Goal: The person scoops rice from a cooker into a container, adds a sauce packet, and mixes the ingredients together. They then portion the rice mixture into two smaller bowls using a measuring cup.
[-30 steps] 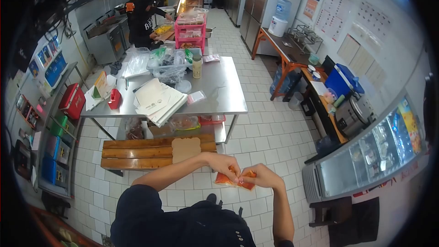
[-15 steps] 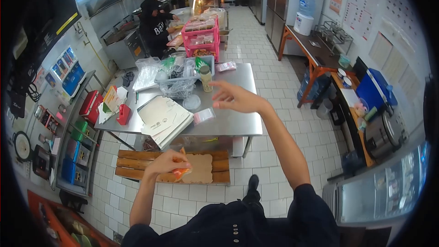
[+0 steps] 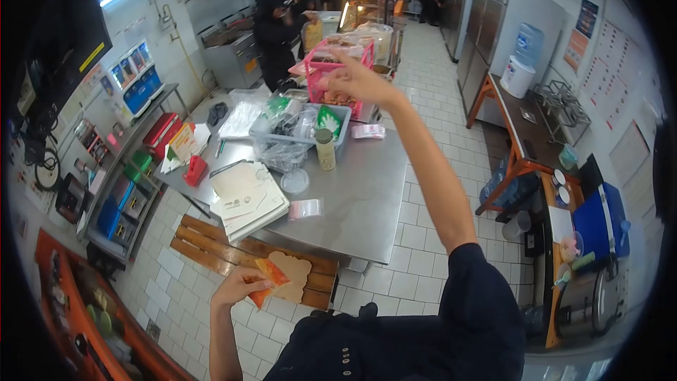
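Note:
My left hand [image 3: 238,286] is closed around an orange-and-red paper packet [image 3: 273,272], low in front of my body. Behind the packet lies a scalloped piece of brown cardboard [image 3: 295,289] on a slatted wooden bench [image 3: 194,243]. My right hand [image 3: 360,83] stretches far forward, fingers apart and nothing seen in them. It overlaps the pink rack [image 3: 315,63], which holds packed items, at the far end of the steel table [image 3: 360,204]. Nearer me on the table are a capped bottle [image 3: 326,149] and a grey bin [image 3: 342,123] of plastic bags.
A stack of cream cartons [image 3: 247,194] overhangs the table's near left edge. A small pink-white packet [image 3: 305,209], a round lid [image 3: 295,182] and a red tape dispenser [image 3: 196,171] lie nearby. People in dark clothes [image 3: 275,35] stand beyond the rack. Shelving [image 3: 134,204] lines the left.
My right hand has moved forward from above the table's near side to the pink rack. The view has shifted closer to the table. My left hand still holds the packet, now turned more into view.

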The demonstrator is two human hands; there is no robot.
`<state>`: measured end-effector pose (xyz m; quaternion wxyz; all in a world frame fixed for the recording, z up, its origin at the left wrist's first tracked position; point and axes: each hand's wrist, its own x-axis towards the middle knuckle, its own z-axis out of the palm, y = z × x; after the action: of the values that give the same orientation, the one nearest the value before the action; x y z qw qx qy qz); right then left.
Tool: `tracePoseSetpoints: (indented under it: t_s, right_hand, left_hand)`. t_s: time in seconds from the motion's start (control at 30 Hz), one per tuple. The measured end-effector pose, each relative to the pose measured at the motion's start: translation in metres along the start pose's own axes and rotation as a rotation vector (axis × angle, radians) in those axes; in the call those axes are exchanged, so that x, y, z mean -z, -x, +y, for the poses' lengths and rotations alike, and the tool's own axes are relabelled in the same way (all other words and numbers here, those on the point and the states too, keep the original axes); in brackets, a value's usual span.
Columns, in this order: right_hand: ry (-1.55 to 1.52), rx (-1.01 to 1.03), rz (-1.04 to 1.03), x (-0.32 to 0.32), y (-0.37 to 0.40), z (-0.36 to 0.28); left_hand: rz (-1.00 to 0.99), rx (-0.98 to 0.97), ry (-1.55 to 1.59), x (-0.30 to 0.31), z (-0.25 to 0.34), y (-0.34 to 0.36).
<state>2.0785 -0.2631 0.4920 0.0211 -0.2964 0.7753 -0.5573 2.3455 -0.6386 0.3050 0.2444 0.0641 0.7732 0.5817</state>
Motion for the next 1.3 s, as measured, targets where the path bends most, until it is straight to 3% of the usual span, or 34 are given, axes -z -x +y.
tracePoseSetpoints:
  t_s: [0.13, 0.4, 0.57, 0.67, 0.73, 0.83, 1.1, 1.2, 1.3]
  right_hand:
    - [0.039, 0.053, -0.042, 0.011, -0.026, 0.007]
    - [0.472, -0.162, -0.258, -0.015, -0.06, 0.001]
    - [0.716, -0.321, -0.243, -0.032, -0.075, -0.009]
    - [0.672, -0.241, -0.257, -0.022, -0.1, 0.014]
    - [0.889, -0.127, -0.144, -0.025, -0.107, 0.019]
    - [0.984, 0.001, -0.045, -0.027, -0.126, 0.022]
    - [1.048, -0.075, -0.03, -0.056, -0.138, -0.011]
    - [0.978, -0.171, -0.161, -0.063, -0.137, -0.018]
    - [1.066, -0.038, -0.295, -0.069, -0.133, 0.018]
  left_hand:
    - [0.0, 0.01, -0.047, 0.007, -0.016, -0.003]
    - [0.029, -0.019, 0.069, 0.017, -0.034, -0.005]
    - [0.022, -0.029, 0.123, 0.027, -0.048, -0.005]
    - [0.016, -0.055, 0.166, 0.029, -0.04, 0.0]
    - [0.018, -0.053, 0.161, 0.03, -0.054, 0.003]
    - [0.027, -0.113, 0.154, 0.034, -0.064, 0.001]
    - [0.038, -0.133, 0.164, 0.038, -0.069, 0.011]
    - [0.038, -0.116, 0.172, 0.039, -0.07, 0.015]
    - [-0.005, -0.038, 0.255, 0.039, -0.069, 0.02]
